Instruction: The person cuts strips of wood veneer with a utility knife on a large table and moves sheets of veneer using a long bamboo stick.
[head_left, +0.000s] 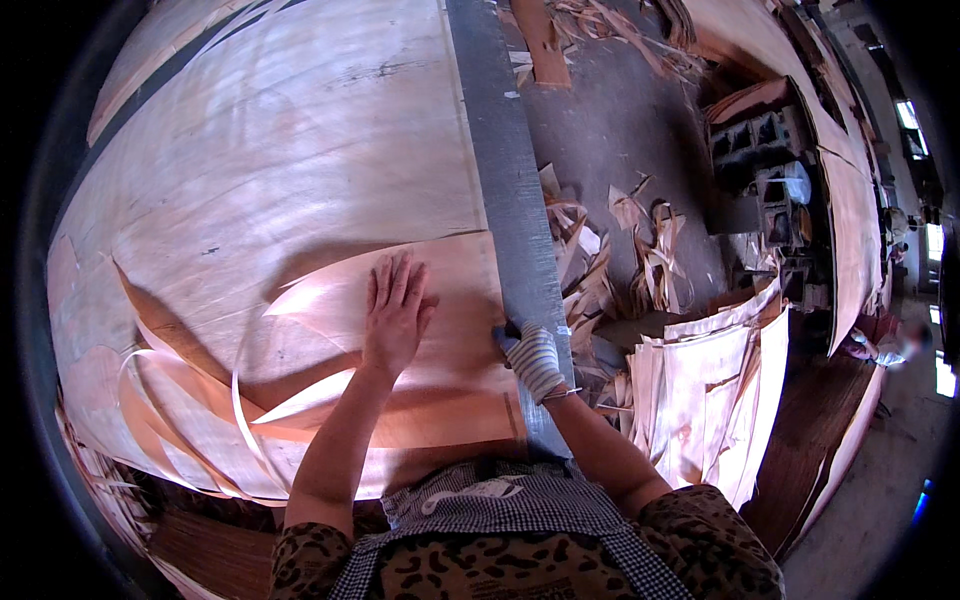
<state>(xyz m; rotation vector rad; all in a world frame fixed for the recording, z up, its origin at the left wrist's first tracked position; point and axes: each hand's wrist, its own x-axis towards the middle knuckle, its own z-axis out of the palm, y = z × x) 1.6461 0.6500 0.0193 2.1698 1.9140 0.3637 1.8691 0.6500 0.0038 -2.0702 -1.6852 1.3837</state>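
Note:
My bare left hand lies flat, palm down and fingers stretched, on a thin pinkish wood veneer piece. This piece rests on a large pale veneer sheet that covers the table; its left side splits into curling strips. At the piece's right edge, my right hand wears a white-and-grey striped glove and is closed over the table's dark edge strip. Something dark blue shows at its fingertips; whether it is glove coating or a held thing I cannot make out.
Veneer scraps litter the floor right of the table. A stack of veneer pieces stands near right, with hollow blocks beyond. Another veneer-topped surface runs along the right. A person is at the far right.

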